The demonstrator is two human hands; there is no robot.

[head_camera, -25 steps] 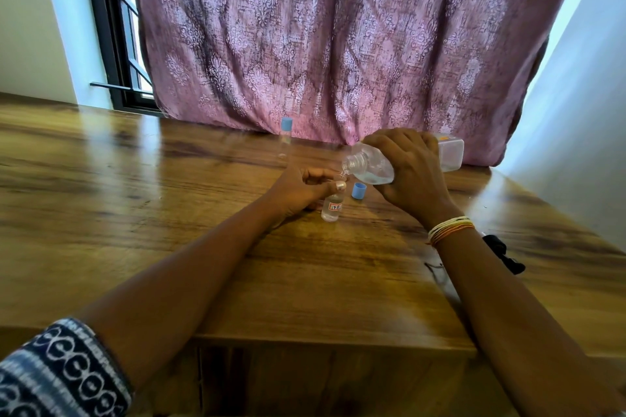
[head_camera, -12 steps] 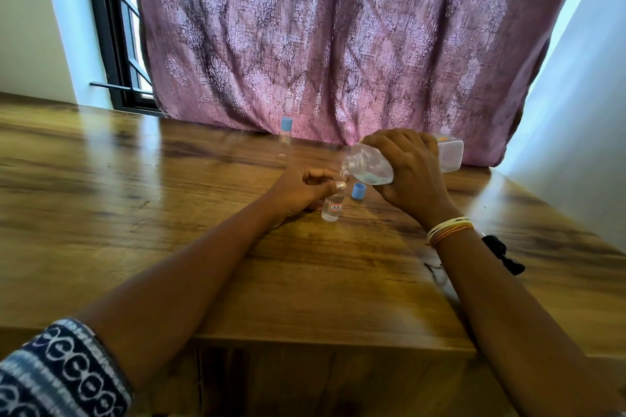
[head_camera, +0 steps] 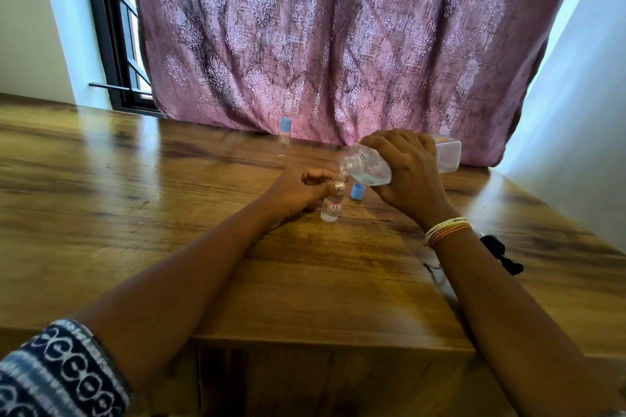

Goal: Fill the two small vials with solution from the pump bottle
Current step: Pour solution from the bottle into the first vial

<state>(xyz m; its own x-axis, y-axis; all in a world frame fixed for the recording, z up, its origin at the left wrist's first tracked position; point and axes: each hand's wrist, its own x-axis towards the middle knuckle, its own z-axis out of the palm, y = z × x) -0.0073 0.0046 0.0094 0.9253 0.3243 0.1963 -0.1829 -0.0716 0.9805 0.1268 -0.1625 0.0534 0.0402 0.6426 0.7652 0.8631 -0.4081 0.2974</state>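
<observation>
On a glossy wood table (head_camera: 135, 213) before a mauve curtain (head_camera: 338, 44), the left hand (head_camera: 298, 193) pinches a vial (head_camera: 331, 208); the right hand (head_camera: 406, 173) grips the bottle (head_camera: 367, 170) tipped over it, a second vial (head_camera: 285, 134) standing far behind.

Right hand (head_camera: 404, 176) tips bottle (head_camera: 367, 168) over left-held vial (head_camera: 331, 207).

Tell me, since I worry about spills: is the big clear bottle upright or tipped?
Tipped. The right hand holds the bottle nearly sideways, its open neck angled down over the labelled vial.
</observation>
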